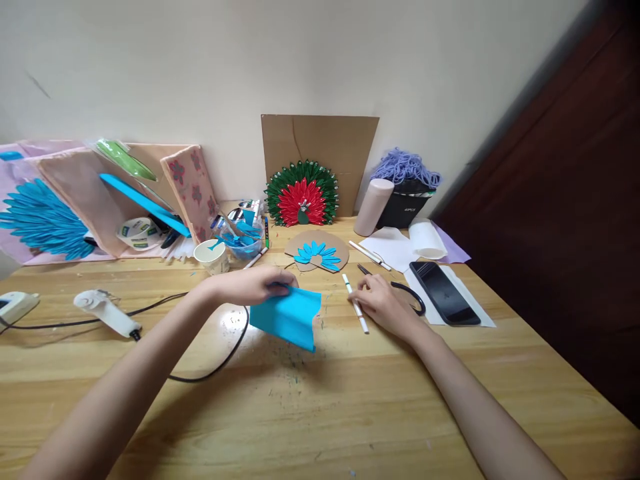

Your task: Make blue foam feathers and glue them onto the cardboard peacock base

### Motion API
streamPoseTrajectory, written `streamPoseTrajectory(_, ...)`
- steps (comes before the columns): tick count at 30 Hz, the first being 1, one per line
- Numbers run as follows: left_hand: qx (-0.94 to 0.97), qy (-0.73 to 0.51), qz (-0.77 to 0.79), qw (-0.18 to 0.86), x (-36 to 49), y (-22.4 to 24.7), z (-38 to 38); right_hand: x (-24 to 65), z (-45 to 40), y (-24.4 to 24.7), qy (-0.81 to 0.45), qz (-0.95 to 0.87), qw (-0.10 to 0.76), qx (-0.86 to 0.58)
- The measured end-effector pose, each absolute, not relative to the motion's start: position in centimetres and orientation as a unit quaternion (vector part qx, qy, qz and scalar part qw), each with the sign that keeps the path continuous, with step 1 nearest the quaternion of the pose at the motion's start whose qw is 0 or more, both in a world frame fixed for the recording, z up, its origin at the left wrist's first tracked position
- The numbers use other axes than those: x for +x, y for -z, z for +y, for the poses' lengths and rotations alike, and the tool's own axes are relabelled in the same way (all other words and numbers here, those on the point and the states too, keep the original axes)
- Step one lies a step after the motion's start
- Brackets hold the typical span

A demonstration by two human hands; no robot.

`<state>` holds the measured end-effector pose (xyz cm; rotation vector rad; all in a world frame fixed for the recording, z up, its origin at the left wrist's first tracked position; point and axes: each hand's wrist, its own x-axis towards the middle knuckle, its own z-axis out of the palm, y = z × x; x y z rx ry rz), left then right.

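Note:
My left hand [267, 283] grips a bright blue sheet [287, 317] by its upper edge and holds it tilted just over the table. To the right, my right hand [380, 300] rests low on the table, its fingertips touching a white marker pen [356, 304]; whether they close on it is unclear. Beside that hand lie scissors [410, 297] with black handles, partly hidden by it. Beyond both hands, a round cardboard piece [341, 248] carries a fan of blue petals [317, 253].
A glue gun [107, 313] and its black cable lie at the left. Toward the back stand a paper cup [213, 258], a bowl of blue scraps [243, 243] and a red-green peacock craft [302, 193]. A phone [444, 293] lies on the right.

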<state>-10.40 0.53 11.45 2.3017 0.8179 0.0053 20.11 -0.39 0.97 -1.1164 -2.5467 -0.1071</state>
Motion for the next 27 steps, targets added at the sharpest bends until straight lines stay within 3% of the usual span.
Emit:
streamPoseTrajectory(6, 0.950, 0.054, 0.303, 0.050, -6.1, -8.5, 0.7, 20.1, -0.1, -0.6, 0.099, -0.908, 0.154, -0.376)
streamPoseTrajectory(10, 0.964, -0.016, 0.260, -0.053, -2.7, -4.5, 1.0, 20.4, -0.7, -0.3, 0.102, -0.855, 0.275, -0.428)
streamPoseTrajectory(13, 0.957, -0.112, 0.262, -0.054, -1.7, -2.6, 0.5, 20.1, -1.3, -0.4, 0.010, -0.790, 0.366, -0.491)
streamPoseTrajectory(16, 0.903, -0.218, 0.369, 0.018, -2.1, -2.0, -0.6, 19.4, -1.8, -0.9, -0.215, -0.740, 0.413, -0.485)
streamPoseTrajectory(18, 0.869, -0.253, 0.422, 0.056, -2.5, -2.0, -1.2, 18.7, -2.1, -1.1, -0.393, -0.698, 0.414, -0.434)
streamPoseTrajectory(21, 0.893, -0.227, 0.387, 0.032, -2.7, -2.2, -1.7, 17.5, -2.5, -1.2, -0.576, -0.634, 0.381, -0.349)
streamPoseTrajectory(24, 0.926, -0.165, 0.339, -0.019, -2.0, -2.6, -2.4, 16.7, -3.1, -1.6, -0.627, -0.602, 0.383, -0.314)
streamPoseTrajectory(27, 0.939, -0.137, 0.314, 0.021, -1.7, -3.9, -3.7, 17.3, -3.9, -2.9, -0.630, -0.624, 0.353, -0.298)
